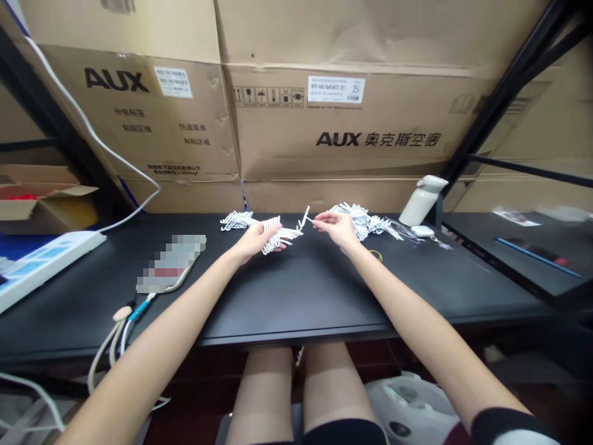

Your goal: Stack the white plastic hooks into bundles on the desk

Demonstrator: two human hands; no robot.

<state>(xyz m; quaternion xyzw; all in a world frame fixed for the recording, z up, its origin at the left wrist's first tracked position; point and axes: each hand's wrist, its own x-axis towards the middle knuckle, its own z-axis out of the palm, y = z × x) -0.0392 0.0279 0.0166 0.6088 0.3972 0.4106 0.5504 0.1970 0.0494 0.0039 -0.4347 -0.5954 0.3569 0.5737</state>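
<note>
My left hand [257, 240] is closed round a bundle of thin white looped pieces [271, 236], whose ends fan out to the right. My right hand [337, 227] pinches one thin white piece [303, 217] between thumb and fingertips, just right of that bundle. Behind my left hand, another small bunch of white pieces [235, 220] lies on the black table [296, 296]. A larger pile of white pieces [364, 221] sits beyond and to the right of my right hand. Its near part is hidden by that hand.
A phone [173, 262] with cables lies at the left, beside a white power strip [50, 262] and an open carton [41, 210]. At the right back stand a white bottle [422, 201] and a small white case [422, 231]. Large cardboard [278, 142] walls the rear.
</note>
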